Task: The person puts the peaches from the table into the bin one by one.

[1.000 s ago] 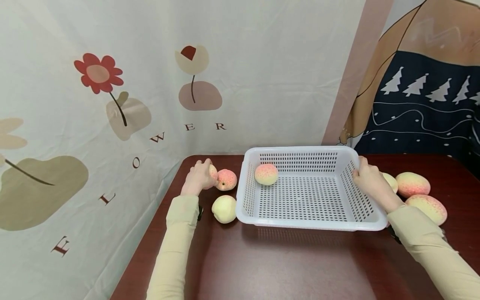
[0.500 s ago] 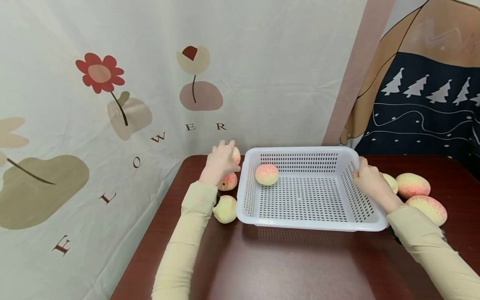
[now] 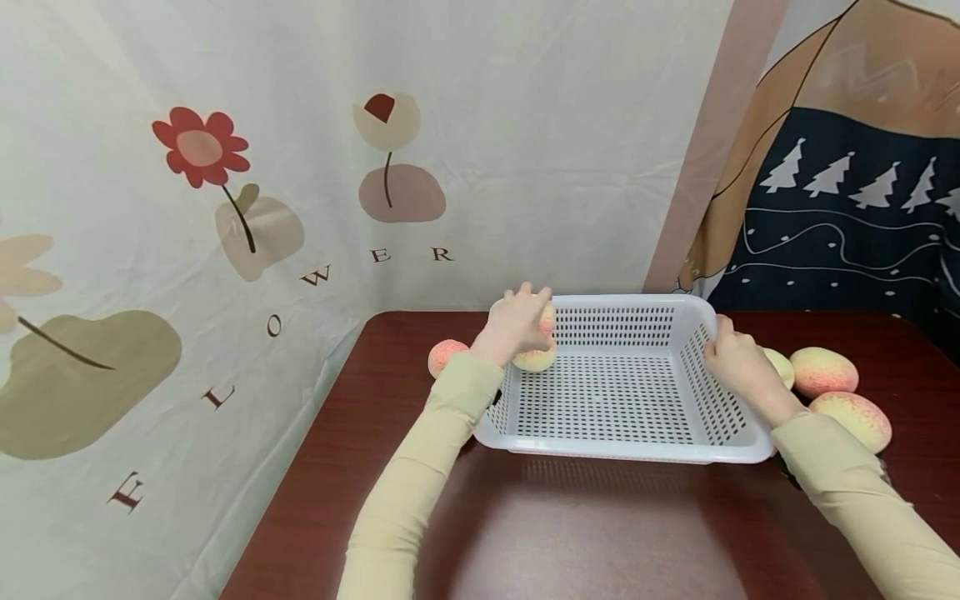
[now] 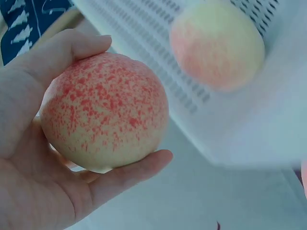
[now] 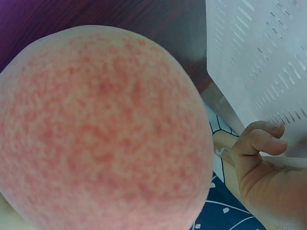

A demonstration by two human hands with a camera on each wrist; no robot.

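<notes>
A red-speckled peach lies between the thumb and fingers of my left hand, which grips it above the left back part of a white plastic basket. Below it, another peach rests inside the basket, partly covered by the hand in the head view; the left wrist view shows this peach more fully. My right hand holds the basket's right rim, and the right wrist view shows its fingers curled at the edge.
On the dark red table, one pink peach sits left of the basket. Right of it are a pale peach and two larger blushed peaches, beside my right forearm. A printed cloth hangs behind.
My left hand has lifted a peach from the left of the table and carried it rightward over the basket's edge. The right hand stays on the rim. My left sleeve now hides the pale left peach.
</notes>
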